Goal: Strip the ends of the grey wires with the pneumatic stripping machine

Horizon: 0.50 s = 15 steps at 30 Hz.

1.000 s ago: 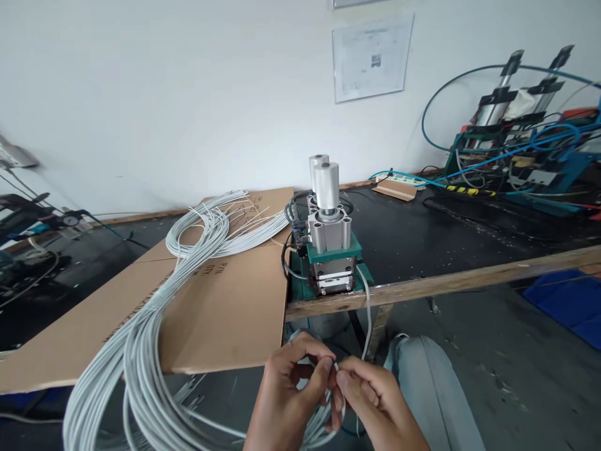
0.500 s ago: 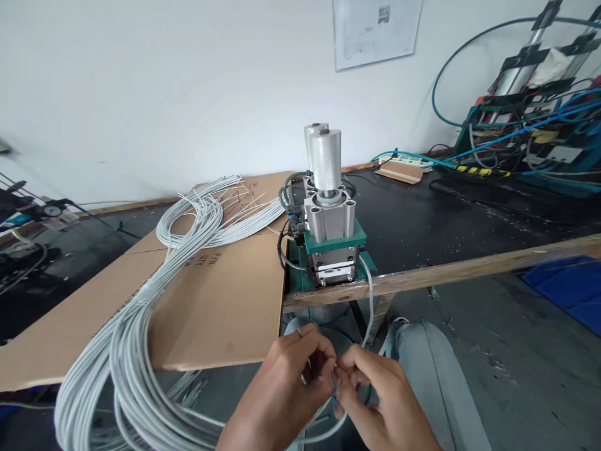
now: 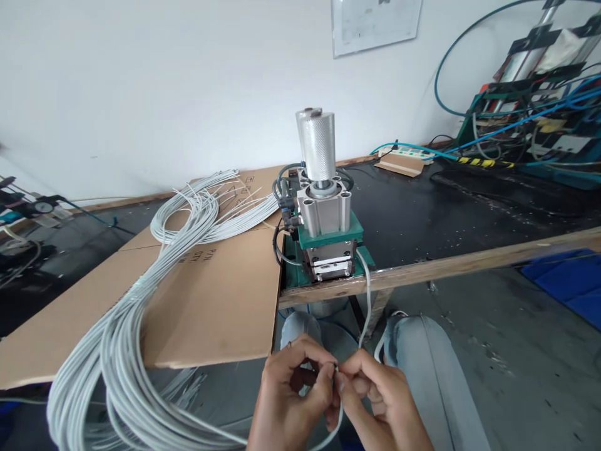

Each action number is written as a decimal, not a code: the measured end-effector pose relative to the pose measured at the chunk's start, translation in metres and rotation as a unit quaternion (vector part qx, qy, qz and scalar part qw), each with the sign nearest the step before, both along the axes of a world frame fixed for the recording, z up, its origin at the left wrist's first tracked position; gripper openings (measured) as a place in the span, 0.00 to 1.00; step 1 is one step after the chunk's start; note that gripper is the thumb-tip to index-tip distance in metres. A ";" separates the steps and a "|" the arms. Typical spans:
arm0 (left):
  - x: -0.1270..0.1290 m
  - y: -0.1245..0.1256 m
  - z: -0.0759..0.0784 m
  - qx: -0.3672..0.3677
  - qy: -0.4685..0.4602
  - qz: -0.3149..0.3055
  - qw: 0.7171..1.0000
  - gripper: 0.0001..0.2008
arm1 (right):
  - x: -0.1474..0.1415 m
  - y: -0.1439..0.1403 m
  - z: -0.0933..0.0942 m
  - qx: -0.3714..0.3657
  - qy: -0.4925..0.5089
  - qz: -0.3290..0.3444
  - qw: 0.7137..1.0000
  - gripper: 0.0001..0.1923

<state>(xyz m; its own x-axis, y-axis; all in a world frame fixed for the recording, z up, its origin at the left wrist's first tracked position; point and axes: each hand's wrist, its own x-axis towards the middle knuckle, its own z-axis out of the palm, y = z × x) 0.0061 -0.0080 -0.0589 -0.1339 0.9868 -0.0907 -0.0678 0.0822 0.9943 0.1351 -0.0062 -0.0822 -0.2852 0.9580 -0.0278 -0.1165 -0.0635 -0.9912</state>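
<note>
My left hand [image 3: 300, 391] and my right hand [image 3: 375, 394] meet fingertip to fingertip above my lap, below the table's front edge. Both pinch the end of a light grey cable [image 3: 336, 423], which curves down beneath them. A small dark bit shows at the fingertips; the fingers hide most of the cable end. To the left, a thick bundle of grey cables [image 3: 126, 338] lies over a flat cardboard sheet [image 3: 211, 313] and hangs off its front edge. Ahead stands a pneumatic machine [image 3: 326, 207] with knurled silver cylinders on a green base.
A grey hose [image 3: 367, 294] drops from the machine past the wooden table edge [image 3: 441, 266]. Farther back are a power strip [image 3: 408, 150] and a folded cardboard piece [image 3: 399, 164]. Another machine with blue hoses [image 3: 539, 106] stands at the right; a pressure gauge [image 3: 44, 207] is at the left.
My view has shifted slightly, so the scene sits a little higher and further left. The left hand has turned more upright; both hands keep pinching together at the cable end.
</note>
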 end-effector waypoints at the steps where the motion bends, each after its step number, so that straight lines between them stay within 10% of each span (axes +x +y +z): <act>1: 0.001 0.000 0.000 -0.003 0.006 -0.002 1.000 0.07 | 0.001 0.000 0.000 0.004 -0.001 0.003 1.000 0.15; 10: -0.015 0.012 0.011 0.070 0.249 -0.124 0.958 0.07 | 0.009 0.001 0.000 0.085 -0.073 0.010 0.994 0.14; 15: -0.018 0.013 0.014 0.074 0.283 -0.178 0.940 0.08 | 0.012 0.001 0.000 0.008 -0.035 0.036 0.999 0.12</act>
